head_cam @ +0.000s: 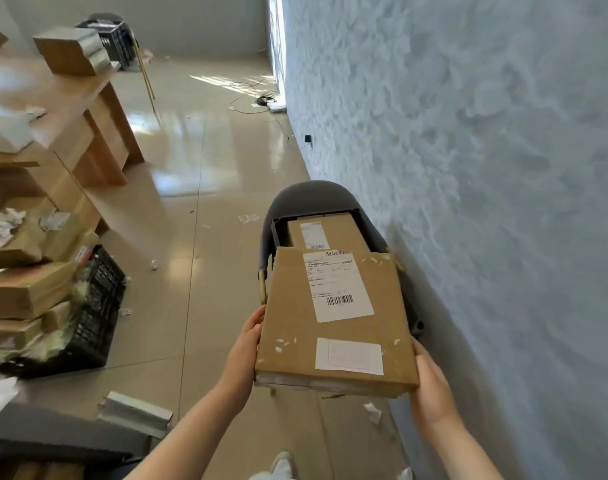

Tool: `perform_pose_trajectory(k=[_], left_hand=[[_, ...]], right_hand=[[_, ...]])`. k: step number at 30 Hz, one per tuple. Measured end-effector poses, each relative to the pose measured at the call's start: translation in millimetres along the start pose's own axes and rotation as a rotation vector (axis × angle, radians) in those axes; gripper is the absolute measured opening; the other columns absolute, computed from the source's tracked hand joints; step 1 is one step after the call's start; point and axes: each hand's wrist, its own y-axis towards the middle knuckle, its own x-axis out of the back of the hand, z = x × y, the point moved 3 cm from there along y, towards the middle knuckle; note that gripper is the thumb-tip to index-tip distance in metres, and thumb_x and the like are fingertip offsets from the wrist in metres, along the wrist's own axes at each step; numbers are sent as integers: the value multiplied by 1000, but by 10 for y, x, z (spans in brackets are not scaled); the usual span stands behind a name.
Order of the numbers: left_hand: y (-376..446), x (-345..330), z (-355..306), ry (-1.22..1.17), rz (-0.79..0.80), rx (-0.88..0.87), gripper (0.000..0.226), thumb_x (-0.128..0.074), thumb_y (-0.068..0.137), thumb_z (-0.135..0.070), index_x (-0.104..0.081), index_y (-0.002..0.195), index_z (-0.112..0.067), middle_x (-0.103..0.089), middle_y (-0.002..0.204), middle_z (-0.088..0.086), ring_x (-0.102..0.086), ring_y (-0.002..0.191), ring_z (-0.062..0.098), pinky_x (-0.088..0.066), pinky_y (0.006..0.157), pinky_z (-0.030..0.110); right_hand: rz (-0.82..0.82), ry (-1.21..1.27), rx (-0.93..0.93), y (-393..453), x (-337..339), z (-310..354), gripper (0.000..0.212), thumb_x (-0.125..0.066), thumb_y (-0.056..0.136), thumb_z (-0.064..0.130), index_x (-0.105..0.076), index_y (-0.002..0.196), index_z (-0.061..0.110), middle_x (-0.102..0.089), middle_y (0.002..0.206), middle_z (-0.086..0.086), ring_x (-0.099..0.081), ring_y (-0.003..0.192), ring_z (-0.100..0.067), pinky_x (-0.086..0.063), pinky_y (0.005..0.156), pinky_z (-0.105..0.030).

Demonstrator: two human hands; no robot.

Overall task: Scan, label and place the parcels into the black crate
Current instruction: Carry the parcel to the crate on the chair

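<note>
Two hands carry one flat cardboard parcel (333, 320) in the head view, level and face up, out in front of the person and over the near end of a grey chair (316, 195) that stands against the textured blue-white wall (486, 168). The left hand (245, 344) grips the parcel's left edge near its near corner, thumb on the upper rim; its other fingers are hidden under the box, so I cannot tell how they lie. The right hand (430, 386) cups the near right corner, thumb along the side, and its fingers too are hidden beneath.

On the parcel's top sit a white shipping label (337, 285) with barcodes and, nearer the person, a smaller white sticker (349, 355). A black crate (278, 230) rests on the chair seat just beyond the held parcel, and inside it lies a second cardboard parcel (323, 230) with its own label up.

Well apart to the left, another black crate (94, 306) stands on the tiled floor (191, 168), heaped with cardboard boxes (22, 289) and crumpled wrapping. Behind it is a wooden desk (88, 133) with a box (70, 53) on top. Scraps of paper are scattered over the floor, and a cable (257, 98) lies by the wall farther back.
</note>
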Motion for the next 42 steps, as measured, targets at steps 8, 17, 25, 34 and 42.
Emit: perform_pose_trajectory(k=[8, 17, 25, 34, 42], left_hand=[[1469, -361, -139, 99, -40, 66, 38, -40, 103, -18, -50, 131, -42, -68, 121, -8, -69, 103, 11, -56, 91, 38], [2856, -788, -83, 106, -180, 108, 41, -36, 101, -37, -43, 140, -48, -57, 138, -8, -58, 122, 13, -50, 102, 45], [3396, -1007, -92, 81, -279, 158, 43, -30, 108, -33, -35, 150, -37, -53, 139, -11, -49, 129, 9, -44, 105, 32], [3415, -1012, -124, 136, -271, 165, 41, -29, 109, -32, -34, 150, -33, -52, 137, -13, -48, 128, 7, -43, 88, 17], [3109, -820, -259, 376, -206, 66, 43, -39, 106, -19, -39, 148, -21, -49, 139, -10, -42, 130, 7, -36, 106, 26]], right_hand=[[111, -70, -92, 1705, -137, 487, 33, -39, 106, 28, -57, 132, 36, -74, 113, 2, -70, 105, -19, -58, 87, -42], [207, -99, -234, 3491, -362, 819, 41, -57, 100, 19, -52, 139, 27, -74, 112, -3, -73, 99, -18, -61, 73, -33], [217, -173, -267, 4316, -460, 674, 46, -62, 97, 19, -51, 142, 23, -72, 119, -1, -69, 108, -17, -61, 79, -34], [100, -289, -248, 4433, -425, 563, 36, -55, 101, 25, -55, 137, 21, -68, 116, 4, -64, 106, -15, -57, 84, -34], [63, -528, -53, 3990, -291, 787, 38, -37, 103, 9, -53, 136, 16, -59, 132, -2, -53, 121, -18, -44, 104, -36]])
